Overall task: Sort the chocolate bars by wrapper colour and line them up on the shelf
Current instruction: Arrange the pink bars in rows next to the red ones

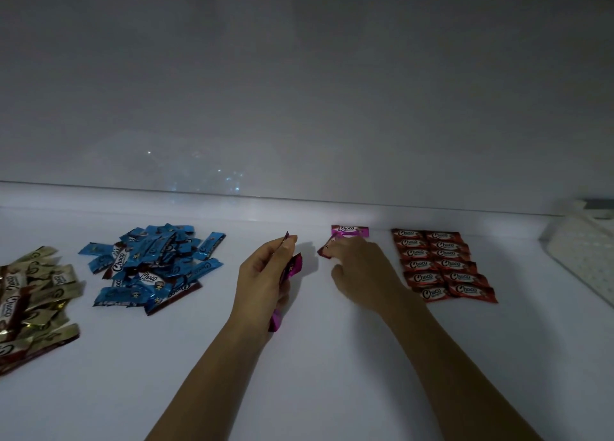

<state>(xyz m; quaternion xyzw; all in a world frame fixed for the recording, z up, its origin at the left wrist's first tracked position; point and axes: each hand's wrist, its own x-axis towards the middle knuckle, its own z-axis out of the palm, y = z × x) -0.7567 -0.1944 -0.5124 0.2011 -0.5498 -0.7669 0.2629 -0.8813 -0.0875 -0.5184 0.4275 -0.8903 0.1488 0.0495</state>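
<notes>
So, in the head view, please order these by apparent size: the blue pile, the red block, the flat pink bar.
1. blue pile
2. red block, somewhat smaller
3. flat pink bar, by far the smallest

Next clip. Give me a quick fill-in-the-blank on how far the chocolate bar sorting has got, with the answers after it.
1. The bars lined up in two neat columns have ____ wrappers.
2. The left hand holds a bunch of bars wrapped in ____.
3. The loose pile between the gold pile and the left hand is ____.
4. The white perforated basket sits at the far ____ of the shelf.

Missing words: red; pink; blue; right.
</notes>
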